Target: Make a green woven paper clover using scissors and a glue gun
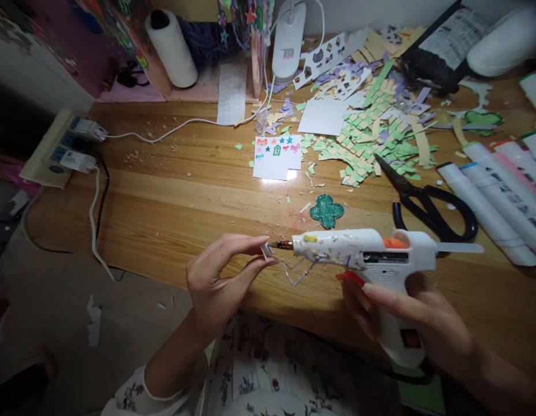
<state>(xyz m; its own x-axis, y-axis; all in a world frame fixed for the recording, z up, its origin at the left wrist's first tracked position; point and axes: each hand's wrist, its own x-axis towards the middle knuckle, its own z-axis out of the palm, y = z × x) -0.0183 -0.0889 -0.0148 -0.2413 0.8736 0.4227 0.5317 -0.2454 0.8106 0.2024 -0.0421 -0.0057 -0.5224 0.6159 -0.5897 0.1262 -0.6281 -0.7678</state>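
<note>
- Here's the small white piece [266, 251], just above the bench's near edge, pinched between the left hand's [222, 277] thumb and fingers; it looks light, stiff and easily bent, best taken by its sides.
- At its side, the nozzle [285, 245] of the glue gun [337, 247]; touching or not, I can't tell.
- The right hand [428, 315] wraps the handle: rigid, bulkier, likely hot up front, so grip well back.
- Wooden bench [185, 188]: crumbs about, paper scraps [363, 147] toward the far edge, scissors [424, 202] rightward.
- Beyond the left edge, dim floor [137, 341].
</note>
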